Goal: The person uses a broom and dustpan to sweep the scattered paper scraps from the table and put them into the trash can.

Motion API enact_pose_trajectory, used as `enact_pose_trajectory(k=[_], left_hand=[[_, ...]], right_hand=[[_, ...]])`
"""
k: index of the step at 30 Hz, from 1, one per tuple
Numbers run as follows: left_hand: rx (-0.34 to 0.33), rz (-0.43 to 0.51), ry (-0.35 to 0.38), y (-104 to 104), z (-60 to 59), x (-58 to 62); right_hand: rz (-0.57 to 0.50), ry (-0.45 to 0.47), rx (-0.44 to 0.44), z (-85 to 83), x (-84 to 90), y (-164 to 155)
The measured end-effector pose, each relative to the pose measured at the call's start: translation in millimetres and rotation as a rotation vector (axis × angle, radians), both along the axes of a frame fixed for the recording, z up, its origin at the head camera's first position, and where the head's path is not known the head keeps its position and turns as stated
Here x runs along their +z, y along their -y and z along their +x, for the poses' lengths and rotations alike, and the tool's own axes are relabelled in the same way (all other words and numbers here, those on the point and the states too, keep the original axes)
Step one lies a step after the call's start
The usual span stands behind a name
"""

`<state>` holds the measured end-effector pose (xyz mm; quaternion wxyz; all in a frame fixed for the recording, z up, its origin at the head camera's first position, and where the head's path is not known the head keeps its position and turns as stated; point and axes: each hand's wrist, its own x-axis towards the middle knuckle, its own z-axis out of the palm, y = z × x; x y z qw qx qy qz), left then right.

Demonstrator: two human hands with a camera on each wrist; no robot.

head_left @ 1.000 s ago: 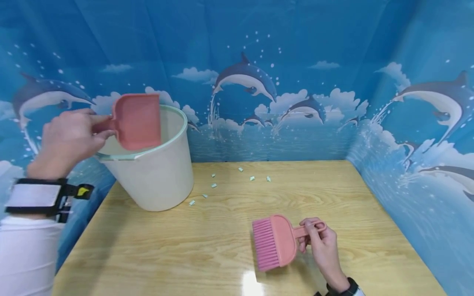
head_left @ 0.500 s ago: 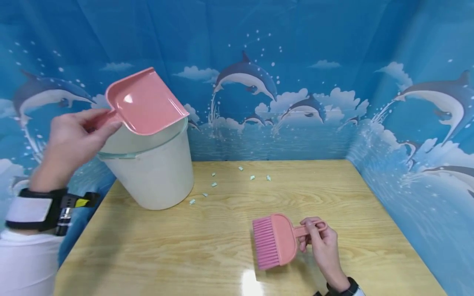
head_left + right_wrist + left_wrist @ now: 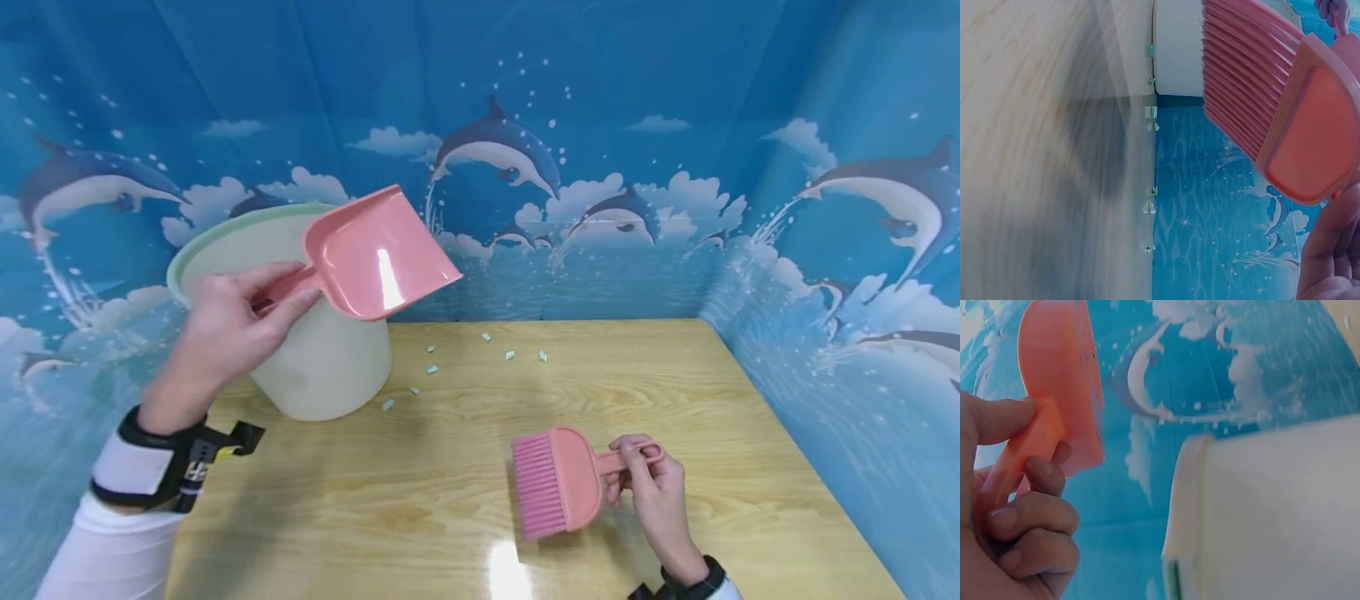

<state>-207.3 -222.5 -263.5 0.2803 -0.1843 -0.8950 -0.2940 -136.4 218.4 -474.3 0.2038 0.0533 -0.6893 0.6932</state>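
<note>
My left hand (image 3: 236, 321) grips the handle of a pink dustpan (image 3: 378, 254), raised in front of the rim of a white bucket (image 3: 322, 367). Nothing shows on the dustpan's glossy pan. In the left wrist view, fingers and thumb wrap the dustpan's handle (image 3: 1019, 453), beside the bucket wall (image 3: 1279, 506). My right hand (image 3: 656, 496) holds a pink hand brush (image 3: 577, 479) by its looped handle, low over the table, bristles pointing left. The right wrist view shows the brush's bristles (image 3: 1247, 69) held off the wooden surface.
Several small pale-green scraps (image 3: 432, 369) lie scattered on the wooden table (image 3: 420, 500), right of the bucket and toward the back. A blue dolphin-printed curtain (image 3: 600, 100) stands along the back and both sides.
The left hand has carried the dustpan from over the bucket's mouth to the right and forward of it, turning its pan upward. The right hand and brush have stayed almost still.
</note>
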Motion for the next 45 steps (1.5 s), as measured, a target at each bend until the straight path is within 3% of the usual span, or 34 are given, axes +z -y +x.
enact_pose_trajectory(k=[5, 12, 19, 24, 31, 37, 41, 45], left_hand=[[-0.071, -0.024, 0.009, -14.3, 3.4, -18.0], [-0.167, -0.022, 0.062, -25.3, -5.1, -49.8], [-0.18, -0.017, 0.217, -30.8, -11.3, -86.5], [-0.218, -0.015, 0.29, -34.0, -14.8, -110.0], [-0.321, 0.023, 0.375, -40.2, -22.6, -136.0], [-0.41, 0.015, 0.505, -45.7, -27.9, -173.3], [-0.423, 0.004, 0.545, -48.6, -27.8, -196.5], [-0.392, 0.02, 0.652, -51.6, -28.3, -210.1]], right_hand=[[0.0, 0.0, -0.018, -0.6, 1.8, -2.0], [-0.016, -0.013, -0.024, -0.5, 2.8, -5.0], [-0.009, -0.067, 0.017, -2.2, 2.6, -9.9], [-0.015, -0.111, 0.023, -3.0, 4.3, -13.9], [-0.029, -0.161, 0.032, -7.2, 9.9, -17.9], [-0.023, -0.164, 0.022, -11.1, 13.5, -18.7], [-0.03, -0.157, 0.016, -12.4, 14.2, -18.0], [-0.013, -0.142, -0.008, -14.8, 15.7, -17.2]])
